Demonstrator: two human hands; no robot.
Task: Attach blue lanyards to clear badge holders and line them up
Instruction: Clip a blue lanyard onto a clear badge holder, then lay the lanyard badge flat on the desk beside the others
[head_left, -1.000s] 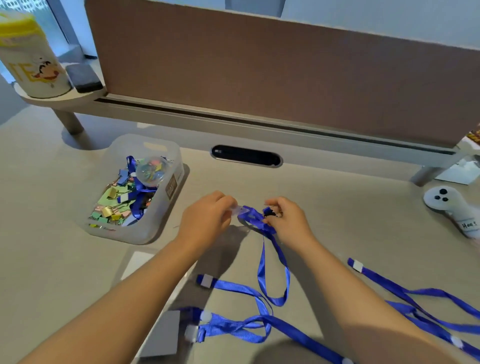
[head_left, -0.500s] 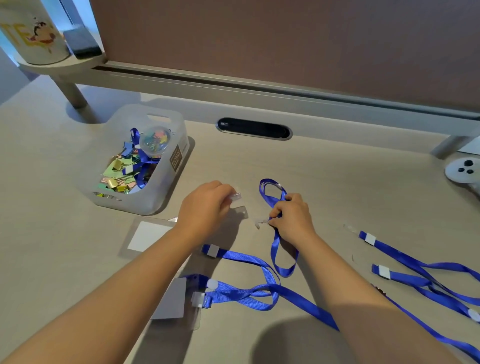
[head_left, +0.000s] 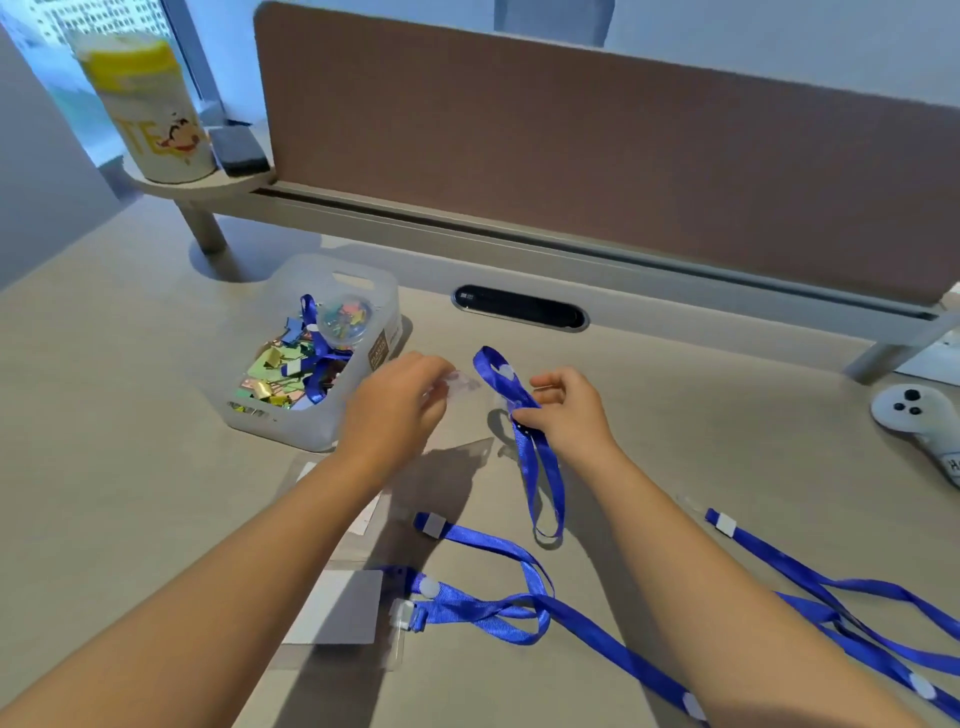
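My left hand (head_left: 397, 408) pinches the top edge of a clear badge holder (head_left: 457, 415) lifted a little above the desk. To its right, my right hand (head_left: 563, 410) grips a blue lanyard (head_left: 540, 467) near its clip end; its loop hangs down toward me and its upper end curls up between the hands. A finished badge holder with a white card (head_left: 337, 608) lies near my left forearm, its blue lanyard (head_left: 519, 613) trailing right. Another clear holder with a white card (head_left: 363, 514) lies partly hidden under my left arm.
A translucent bin (head_left: 306, 353) of coloured binder clips stands left of my hands. More blue lanyards (head_left: 841, 597) lie at the right. A white controller (head_left: 914, 415) rests at the far right. A brown divider panel (head_left: 597, 171) and a shelf carrying a yellow-lidded canister (head_left: 145, 109) close off the back.
The camera tilted up. My left hand lifted the clear holder off the desk, and my right hand shifted along the lanyard, whose loop now hangs longer toward me.
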